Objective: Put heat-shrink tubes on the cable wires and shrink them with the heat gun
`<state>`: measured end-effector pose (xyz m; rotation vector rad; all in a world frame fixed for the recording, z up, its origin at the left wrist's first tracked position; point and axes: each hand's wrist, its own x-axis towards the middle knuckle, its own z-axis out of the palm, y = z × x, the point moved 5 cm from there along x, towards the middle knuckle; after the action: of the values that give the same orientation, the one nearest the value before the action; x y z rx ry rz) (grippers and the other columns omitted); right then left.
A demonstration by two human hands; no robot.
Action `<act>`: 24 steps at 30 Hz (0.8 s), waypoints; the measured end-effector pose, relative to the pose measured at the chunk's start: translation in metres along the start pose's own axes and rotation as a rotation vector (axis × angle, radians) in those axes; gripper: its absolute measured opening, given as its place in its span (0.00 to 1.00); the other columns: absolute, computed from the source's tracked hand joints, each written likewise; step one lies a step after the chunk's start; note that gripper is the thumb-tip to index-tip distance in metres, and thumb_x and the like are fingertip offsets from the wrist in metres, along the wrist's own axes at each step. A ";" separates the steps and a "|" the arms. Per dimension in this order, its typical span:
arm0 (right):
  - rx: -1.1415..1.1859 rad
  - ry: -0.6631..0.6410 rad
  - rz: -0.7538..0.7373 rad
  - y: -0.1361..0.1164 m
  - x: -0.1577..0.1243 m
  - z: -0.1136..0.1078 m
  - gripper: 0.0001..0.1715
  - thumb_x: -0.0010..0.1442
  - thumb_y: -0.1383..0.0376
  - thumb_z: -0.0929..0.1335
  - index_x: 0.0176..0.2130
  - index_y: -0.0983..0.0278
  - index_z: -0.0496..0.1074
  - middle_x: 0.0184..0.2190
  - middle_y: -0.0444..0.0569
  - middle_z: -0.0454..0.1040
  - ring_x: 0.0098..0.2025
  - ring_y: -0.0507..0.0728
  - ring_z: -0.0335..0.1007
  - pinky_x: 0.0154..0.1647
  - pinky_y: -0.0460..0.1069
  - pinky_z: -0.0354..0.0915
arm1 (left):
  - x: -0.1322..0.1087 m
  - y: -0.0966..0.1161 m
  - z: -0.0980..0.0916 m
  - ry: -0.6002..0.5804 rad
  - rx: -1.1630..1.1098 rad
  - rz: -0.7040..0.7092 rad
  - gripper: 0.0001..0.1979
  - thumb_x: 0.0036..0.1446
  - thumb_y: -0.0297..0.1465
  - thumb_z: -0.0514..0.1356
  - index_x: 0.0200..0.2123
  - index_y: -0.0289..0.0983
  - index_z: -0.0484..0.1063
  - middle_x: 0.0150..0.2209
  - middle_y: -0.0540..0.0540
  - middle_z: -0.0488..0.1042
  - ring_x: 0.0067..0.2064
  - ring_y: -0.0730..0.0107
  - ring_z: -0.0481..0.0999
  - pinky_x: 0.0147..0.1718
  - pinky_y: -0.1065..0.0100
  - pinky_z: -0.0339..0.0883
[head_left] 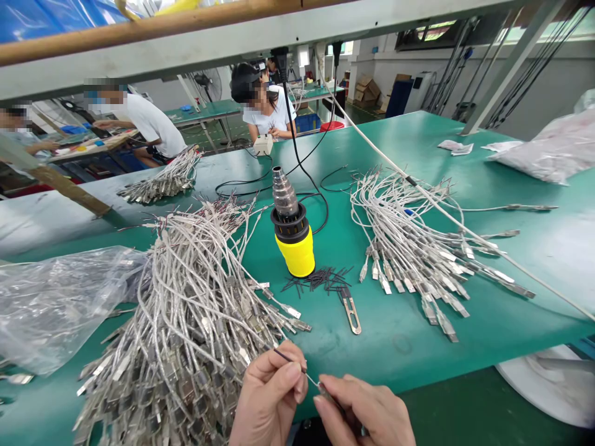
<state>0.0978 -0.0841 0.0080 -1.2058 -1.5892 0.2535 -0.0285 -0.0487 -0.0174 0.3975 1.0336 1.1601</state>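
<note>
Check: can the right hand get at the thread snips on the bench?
Probably yes: the right hand pinches a wire at the near edge, and the thread snips lie ahead on the green bench, with nothing between.

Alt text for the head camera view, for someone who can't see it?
Two hands hold a thin black sleeve near a cable end over a green workbench. Grey cables with metal connectors lie on both sides of an upright yellow-based heat gun, beside scattered black tube pieces and snips.

cut off by bottom edge: your left hand [268, 396], your right hand [365, 414] | too small to tell: thin black sleeve [289, 360], wire tip [320, 386]
</note>
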 end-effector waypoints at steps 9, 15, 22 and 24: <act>0.105 -0.089 -0.033 0.002 0.001 0.004 0.15 0.58 0.71 0.64 0.45 0.63 0.70 0.17 0.39 0.70 0.14 0.49 0.65 0.14 0.43 0.58 | -0.001 0.000 0.002 -0.005 0.003 -0.010 0.10 0.37 0.29 0.72 0.18 0.32 0.74 0.24 0.51 0.68 0.20 0.81 0.62 0.21 0.75 0.55; 0.286 -0.194 0.050 0.007 0.005 0.006 0.16 0.54 0.73 0.64 0.42 0.64 0.73 0.18 0.41 0.71 0.15 0.49 0.66 0.16 0.41 0.61 | -0.001 -0.001 0.002 -0.013 0.011 -0.008 0.10 0.37 0.30 0.71 0.18 0.33 0.73 0.23 0.51 0.67 0.20 0.81 0.61 0.21 0.75 0.54; 0.351 -0.167 0.046 0.003 0.013 0.001 0.16 0.52 0.77 0.64 0.40 0.65 0.73 0.17 0.41 0.70 0.14 0.48 0.63 0.16 0.40 0.60 | 0.000 -0.004 0.002 -0.054 0.011 0.004 0.10 0.38 0.31 0.71 0.19 0.33 0.74 0.23 0.51 0.66 0.21 0.80 0.61 0.21 0.75 0.54; 0.329 -0.158 0.026 0.002 0.013 0.001 0.16 0.53 0.76 0.64 0.40 0.65 0.73 0.17 0.41 0.71 0.15 0.48 0.65 0.16 0.40 0.61 | 0.000 -0.004 0.002 -0.060 0.009 0.003 0.10 0.38 0.31 0.71 0.19 0.33 0.74 0.23 0.52 0.66 0.21 0.80 0.61 0.21 0.75 0.54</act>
<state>0.0996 -0.0729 0.0140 -0.9694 -1.5925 0.6149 -0.0245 -0.0501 -0.0198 0.4384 0.9868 1.1396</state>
